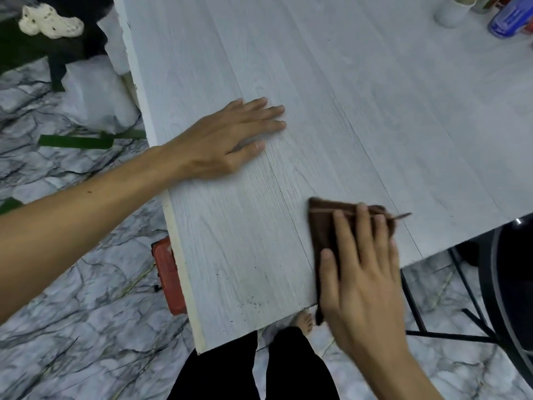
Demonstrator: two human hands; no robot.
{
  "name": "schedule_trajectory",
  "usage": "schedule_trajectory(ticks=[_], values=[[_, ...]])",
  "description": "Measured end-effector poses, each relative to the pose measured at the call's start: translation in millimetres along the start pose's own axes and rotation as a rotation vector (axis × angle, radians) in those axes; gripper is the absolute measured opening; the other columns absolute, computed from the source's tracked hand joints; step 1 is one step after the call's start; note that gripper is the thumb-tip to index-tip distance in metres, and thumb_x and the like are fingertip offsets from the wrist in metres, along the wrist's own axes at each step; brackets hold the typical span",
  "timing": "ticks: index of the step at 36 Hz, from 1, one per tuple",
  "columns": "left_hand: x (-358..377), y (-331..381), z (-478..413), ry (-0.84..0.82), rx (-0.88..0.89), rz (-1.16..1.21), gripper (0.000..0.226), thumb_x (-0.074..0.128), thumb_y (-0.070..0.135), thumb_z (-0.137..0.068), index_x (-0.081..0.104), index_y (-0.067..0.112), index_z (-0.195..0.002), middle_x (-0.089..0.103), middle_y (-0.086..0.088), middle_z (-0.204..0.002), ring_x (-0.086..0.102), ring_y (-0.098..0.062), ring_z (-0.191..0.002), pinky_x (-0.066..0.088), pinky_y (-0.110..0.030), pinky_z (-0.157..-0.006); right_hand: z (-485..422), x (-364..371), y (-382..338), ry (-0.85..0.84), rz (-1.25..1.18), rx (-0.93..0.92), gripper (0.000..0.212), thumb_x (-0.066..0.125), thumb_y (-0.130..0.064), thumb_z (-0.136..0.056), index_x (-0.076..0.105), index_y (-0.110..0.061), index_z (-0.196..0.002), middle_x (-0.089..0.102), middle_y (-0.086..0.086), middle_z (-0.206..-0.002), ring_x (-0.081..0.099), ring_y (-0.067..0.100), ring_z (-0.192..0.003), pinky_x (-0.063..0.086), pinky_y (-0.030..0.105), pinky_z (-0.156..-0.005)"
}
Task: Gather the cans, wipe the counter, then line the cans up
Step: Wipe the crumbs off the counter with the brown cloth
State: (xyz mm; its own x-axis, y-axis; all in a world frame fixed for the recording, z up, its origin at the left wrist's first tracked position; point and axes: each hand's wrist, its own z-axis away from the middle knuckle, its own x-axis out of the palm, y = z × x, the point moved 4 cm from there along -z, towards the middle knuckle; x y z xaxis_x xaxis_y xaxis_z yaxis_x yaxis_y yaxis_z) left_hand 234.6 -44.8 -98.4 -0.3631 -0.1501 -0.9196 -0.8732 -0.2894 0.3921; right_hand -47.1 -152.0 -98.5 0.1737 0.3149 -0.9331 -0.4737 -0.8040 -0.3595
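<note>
Left hand [227,137]: flat, fingers straight, resting on counter [360,111].
Right hand [363,269]: straight fingers pressing brown cloth [326,223] near counter's front edge.
Cans [509,20]: far right corner.

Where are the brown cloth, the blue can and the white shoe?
brown cloth [321,226]: head view, bare left part.
blue can [510,20]: head view, its printed side.
white shoe [52,23]: head view, its holed upper.

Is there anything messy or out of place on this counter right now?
Yes. Small dark specks dot the counter near its front edge, just left of the brown cloth under the right hand. Off the counter, green strips lie on the marble floor, and a lone white clog sits far left.
</note>
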Motion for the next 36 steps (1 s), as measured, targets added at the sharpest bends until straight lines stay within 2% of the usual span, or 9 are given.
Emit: schedule_trajectory(ticks=[3, 7, 12, 16, 22, 26, 33, 36], values=[[-1, -2, -1, -0.014, -0.022, 0.008, 0.055, 0.033, 0.039, -0.108, 0.028, 0.026, -0.161, 0.016, 0.009, -0.170, 0.003, -0.010, -0.158, 0.000, -0.035, -0.128, -26, -7, 16, 0.007, 0.034, 0.114, 0.063, 0.026, -0.047, -0.104, 0.027, -0.019, -0.161, 0.010, 0.009, -0.170, 0.001, 0.028, -0.157, 0.005, 0.051, -0.126], [-3, -10, -8, -0.026, -0.054, -0.031, 0.056, 0.029, 0.041, -0.109, 0.021, 0.028, -0.163, 0.010, 0.010, -0.171, -0.001, -0.009, -0.158, -0.001, -0.040, -0.128, -66, -11, 26, 0.012, 0.043, 0.146, 0.065, 0.022, -0.051, -0.104, 0.022, -0.022, -0.162, 0.005, 0.007, -0.171, -0.001, 0.028, -0.157, 0.000, 0.050, -0.125], [-9, -20, -19, -0.010, -0.093, -0.029, 0.054, 0.029, 0.037, -0.110, 0.019, 0.030, -0.163, 0.008, 0.011, -0.171, -0.002, -0.008, -0.158, -0.001, -0.042, -0.128, -108, -7, 13, -0.016, 0.020, 0.060, 0.060, 0.029, -0.047, -0.107, 0.022, -0.024, -0.162, 0.005, 0.007, -0.171, -0.002, 0.029, -0.156, -0.001, 0.052, -0.125], [-12, -22, -24, 0.003, -0.104, -0.012, 0.053, 0.029, 0.036, -0.110, 0.022, 0.031, -0.162, 0.011, 0.012, -0.171, 0.000, -0.007, -0.157, -0.001, -0.041, -0.128, -121, 3, -18, -0.072, 0.025, -0.081, 0.062, 0.030, -0.052, -0.106, 0.022, -0.027, -0.162, 0.007, 0.004, -0.171, -0.002, 0.028, -0.157, -0.001, 0.052, -0.125], [-11, -22, -25, 0.019, -0.097, 0.008, 0.052, 0.030, 0.034, -0.110, 0.027, 0.030, -0.161, 0.016, 0.011, -0.170, 0.004, -0.009, -0.158, 0.000, -0.041, -0.128, -95, 26, -80, -0.142, 0.050, -0.303, 0.062, 0.030, -0.055, -0.105, 0.027, -0.028, -0.161, 0.011, 0.004, -0.171, 0.001, 0.031, -0.157, 0.002, 0.051, -0.125], [-12, -21, -24, 0.023, -0.091, 0.011, 0.050, 0.030, 0.033, -0.111, 0.027, 0.030, -0.161, 0.015, 0.011, -0.170, 0.003, -0.009, -0.158, 0.001, -0.040, -0.128, -58, 38, -107, -0.212, -0.026, -0.423, 0.062, 0.034, -0.056, -0.104, 0.035, -0.026, -0.158, 0.013, 0.005, -0.170, 0.003, 0.031, -0.157, 0.005, 0.053, -0.124], [-11, -19, -22, 0.022, -0.080, 0.012, 0.050, 0.029, 0.034, -0.112, 0.027, 0.029, -0.161, 0.015, 0.010, -0.170, 0.003, -0.009, -0.158, 0.001, -0.040, -0.128, 7, 48, -116, -0.274, -0.060, -0.551, 0.054, 0.039, -0.051, -0.104, 0.041, -0.030, -0.154, 0.013, 0.003, -0.170, 0.002, 0.031, -0.157, 0.009, 0.055, -0.124], [-10, -18, -21, 0.019, -0.077, 0.008, 0.050, 0.028, 0.035, -0.111, 0.026, 0.030, -0.161, 0.015, 0.010, -0.170, 0.003, -0.008, -0.158, 0.000, -0.040, -0.128, 25, 48, -109, -0.263, -0.042, -0.566, 0.050, 0.042, -0.046, -0.104, 0.044, -0.030, -0.151, 0.017, 0.004, -0.169, 0.006, 0.032, -0.156, 0.016, 0.057, -0.122]])
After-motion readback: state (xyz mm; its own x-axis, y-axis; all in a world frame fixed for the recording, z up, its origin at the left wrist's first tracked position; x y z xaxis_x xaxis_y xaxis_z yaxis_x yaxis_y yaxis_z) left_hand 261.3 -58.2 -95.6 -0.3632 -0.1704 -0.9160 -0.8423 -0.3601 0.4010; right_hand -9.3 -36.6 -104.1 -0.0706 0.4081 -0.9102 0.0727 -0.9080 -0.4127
